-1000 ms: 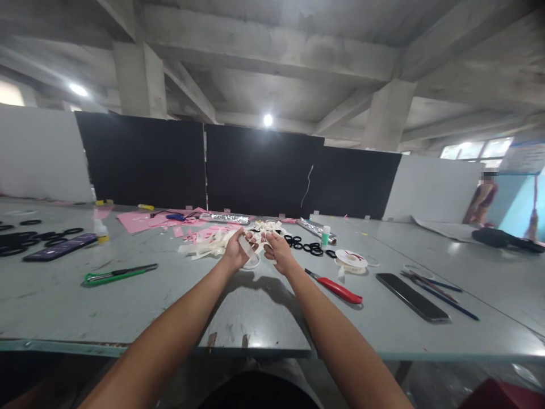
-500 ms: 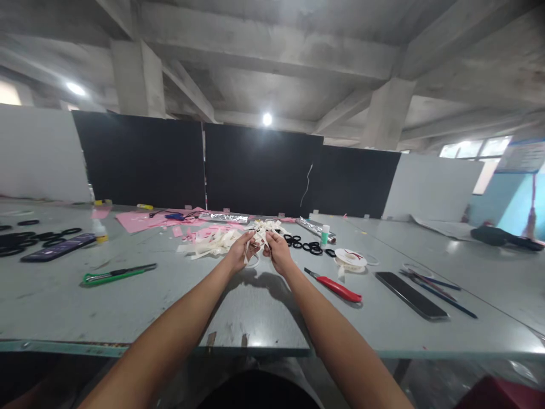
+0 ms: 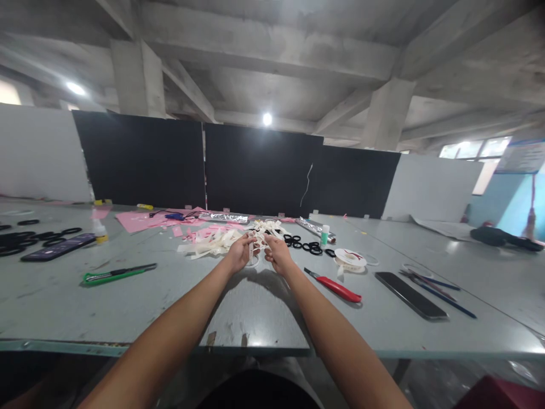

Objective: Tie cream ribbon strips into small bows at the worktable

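My left hand and my right hand are close together above the middle of the table. Between them is a cream ribbon, pinched in the fingers of both, with one end hanging down beside my left fingers. A pale ring lies just under the hands, partly covered by them. Behind my fingers is a heap of loose cream ribbon strips. Several black hair ties lie to the right of my right hand. The exact fold of the ribbon is too small to make out.
A red-handled cutter, a ribbon spool, a glue stick, a black phone and tweezers lie to the right. On the left are a green cutter, a small bottle and another phone. Pink sheets lie behind.
My fingers have shifted slightly on the ribbon, and its hanging end now falls straighter between the hands. My right fingers are more curled. The things on the table have not moved.
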The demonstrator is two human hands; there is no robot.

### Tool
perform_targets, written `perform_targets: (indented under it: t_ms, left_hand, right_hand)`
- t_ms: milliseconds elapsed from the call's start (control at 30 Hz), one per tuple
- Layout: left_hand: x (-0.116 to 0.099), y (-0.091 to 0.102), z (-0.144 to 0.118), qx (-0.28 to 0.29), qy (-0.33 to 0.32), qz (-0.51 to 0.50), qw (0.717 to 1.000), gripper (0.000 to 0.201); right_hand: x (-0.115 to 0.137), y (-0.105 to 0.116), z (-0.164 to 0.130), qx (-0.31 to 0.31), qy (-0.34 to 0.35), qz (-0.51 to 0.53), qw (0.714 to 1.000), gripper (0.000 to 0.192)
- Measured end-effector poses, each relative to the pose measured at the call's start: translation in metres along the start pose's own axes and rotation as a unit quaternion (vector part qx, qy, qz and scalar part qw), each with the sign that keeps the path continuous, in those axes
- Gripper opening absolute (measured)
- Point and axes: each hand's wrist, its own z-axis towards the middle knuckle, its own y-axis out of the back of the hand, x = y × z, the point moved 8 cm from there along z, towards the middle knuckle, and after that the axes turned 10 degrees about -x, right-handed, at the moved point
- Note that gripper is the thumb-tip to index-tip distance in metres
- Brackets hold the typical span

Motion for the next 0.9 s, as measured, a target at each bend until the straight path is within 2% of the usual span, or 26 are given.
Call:
perform_targets:
  t_ms: [233,367,467,600,700,800,900]
  left_hand:
    - [-0.001,0.004,0.001,-0.008,0.014,-0.043,0.999,0.015]
    - [-0.001,0.009,0.004,-0.015,0.023,-0.074,0.997,0.011]
    - [-0.004,0.011,0.004,-0.035,0.022,-0.100,0.994,0.006]
    - [-0.007,0.015,0.003,-0.083,0.027,-0.122,0.989,0.008]
    - [-0.006,0.017,0.004,-0.093,0.036,-0.118,0.988,0.008]
    - [-0.002,0.013,0.004,-0.073,0.048,-0.098,0.991,0.010]
    - [0.002,0.008,0.004,-0.059,0.059,-0.062,0.995,0.017]
  right_hand:
    - [-0.003,0.003,0.002,-0.006,-0.001,0.013,1.000,0.049]
    - [-0.002,0.000,0.001,0.011,-0.004,0.026,1.000,0.042]
    - [-0.001,0.001,0.001,0.013,-0.003,0.015,1.000,0.037]
    - [-0.001,0.005,0.001,0.002,-0.009,0.038,0.999,0.040]
    - [0.000,0.008,0.002,-0.008,-0.009,0.046,0.999,0.040]
    - [0.004,0.011,0.003,-0.022,0.024,0.003,0.999,0.037]
    - [0.012,0.013,0.004,-0.039,0.093,-0.087,0.991,0.034]
